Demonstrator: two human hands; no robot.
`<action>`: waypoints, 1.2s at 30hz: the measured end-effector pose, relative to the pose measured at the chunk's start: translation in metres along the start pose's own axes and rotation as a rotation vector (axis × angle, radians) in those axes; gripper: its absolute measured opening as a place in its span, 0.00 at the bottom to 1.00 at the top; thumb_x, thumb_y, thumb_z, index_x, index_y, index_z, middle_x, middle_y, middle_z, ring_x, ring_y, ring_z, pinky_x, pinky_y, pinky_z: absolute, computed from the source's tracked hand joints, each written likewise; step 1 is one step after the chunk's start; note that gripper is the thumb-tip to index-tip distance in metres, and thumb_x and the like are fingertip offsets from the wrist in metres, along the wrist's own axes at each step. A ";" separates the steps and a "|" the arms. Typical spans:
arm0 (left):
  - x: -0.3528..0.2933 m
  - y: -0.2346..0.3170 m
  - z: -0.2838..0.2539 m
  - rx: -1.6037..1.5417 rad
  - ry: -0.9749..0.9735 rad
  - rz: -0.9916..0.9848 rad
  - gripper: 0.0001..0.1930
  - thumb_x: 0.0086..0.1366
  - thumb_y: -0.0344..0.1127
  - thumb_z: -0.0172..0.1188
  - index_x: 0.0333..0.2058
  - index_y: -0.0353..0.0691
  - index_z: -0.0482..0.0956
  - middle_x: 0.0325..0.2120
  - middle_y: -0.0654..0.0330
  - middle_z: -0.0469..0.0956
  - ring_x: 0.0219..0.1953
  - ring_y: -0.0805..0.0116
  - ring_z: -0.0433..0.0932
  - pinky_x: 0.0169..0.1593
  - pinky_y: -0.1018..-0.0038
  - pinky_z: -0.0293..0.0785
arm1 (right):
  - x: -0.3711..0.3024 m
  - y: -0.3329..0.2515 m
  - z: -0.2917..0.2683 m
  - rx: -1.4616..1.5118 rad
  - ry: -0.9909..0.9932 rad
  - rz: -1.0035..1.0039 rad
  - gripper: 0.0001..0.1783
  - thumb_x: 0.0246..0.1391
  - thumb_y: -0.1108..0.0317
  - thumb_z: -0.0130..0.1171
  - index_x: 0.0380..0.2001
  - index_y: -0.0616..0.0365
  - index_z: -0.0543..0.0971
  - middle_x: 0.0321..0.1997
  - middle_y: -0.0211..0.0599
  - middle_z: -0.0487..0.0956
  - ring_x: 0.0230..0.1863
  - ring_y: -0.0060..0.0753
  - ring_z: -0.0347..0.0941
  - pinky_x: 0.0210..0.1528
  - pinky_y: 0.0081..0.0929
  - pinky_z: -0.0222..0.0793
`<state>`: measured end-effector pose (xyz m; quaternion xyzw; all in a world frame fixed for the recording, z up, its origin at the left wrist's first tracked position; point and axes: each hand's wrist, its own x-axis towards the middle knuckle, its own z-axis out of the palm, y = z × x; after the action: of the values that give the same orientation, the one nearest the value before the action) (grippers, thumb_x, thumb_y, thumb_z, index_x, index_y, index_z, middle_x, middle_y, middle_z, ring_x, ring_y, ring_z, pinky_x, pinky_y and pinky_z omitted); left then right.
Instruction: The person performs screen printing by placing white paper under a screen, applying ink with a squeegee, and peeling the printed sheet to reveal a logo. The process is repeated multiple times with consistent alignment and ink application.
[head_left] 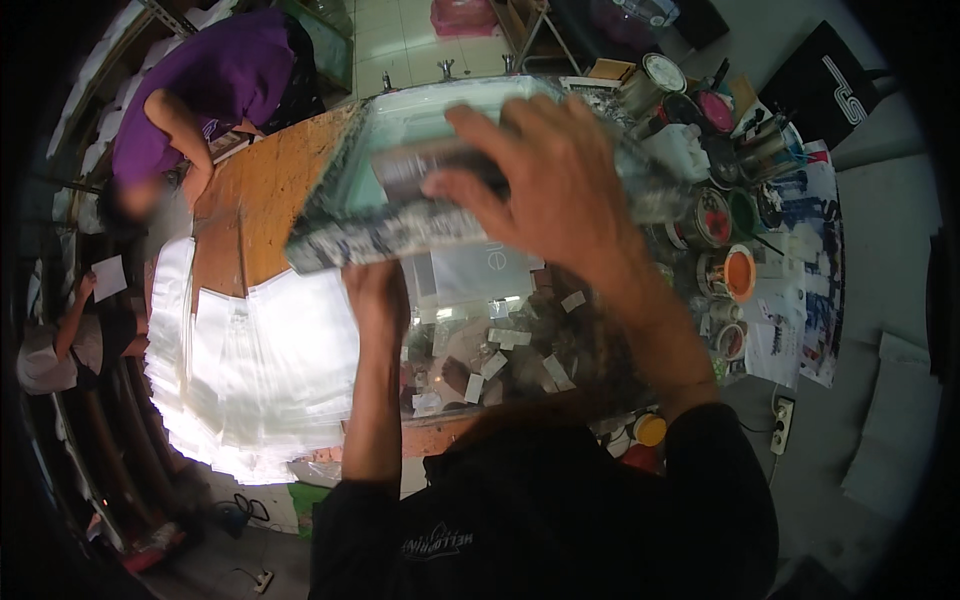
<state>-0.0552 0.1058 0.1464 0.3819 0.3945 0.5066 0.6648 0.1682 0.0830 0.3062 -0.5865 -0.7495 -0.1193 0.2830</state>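
A printing screen in a paint-stained frame is tilted up over the table, its near edge raised. My right hand, slightly blurred, is closed on a grey squeegee above the pale mesh. My left hand is at the near edge of the frame; its fingers are hidden behind that edge, so their grip does not show. Below the frame lies a translucent sheet or bag with pale print, on a glass-like top scattered with small tape pieces.
Fanned white plastic bags or sheets cover the left of the wooden table. Ink pots, including an orange one, crowd the right side. A person in purple bends over the far left; another person is farther left. A power strip lies right.
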 end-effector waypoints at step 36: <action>-0.153 -0.017 0.003 -0.228 -0.064 -0.317 0.17 0.72 0.28 0.57 0.56 0.33 0.67 0.54 0.49 0.74 0.65 0.50 0.71 0.65 0.52 0.71 | -0.106 -0.028 0.059 0.172 -0.202 0.220 0.29 0.54 0.57 0.70 0.58 0.54 0.77 0.37 0.40 0.77 0.41 0.46 0.73 0.48 0.44 0.63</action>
<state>-0.0729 -0.0466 0.1536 0.2532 0.3684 0.4242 0.7875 0.1408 0.0196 0.2028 -0.6477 -0.7128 0.0364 0.2666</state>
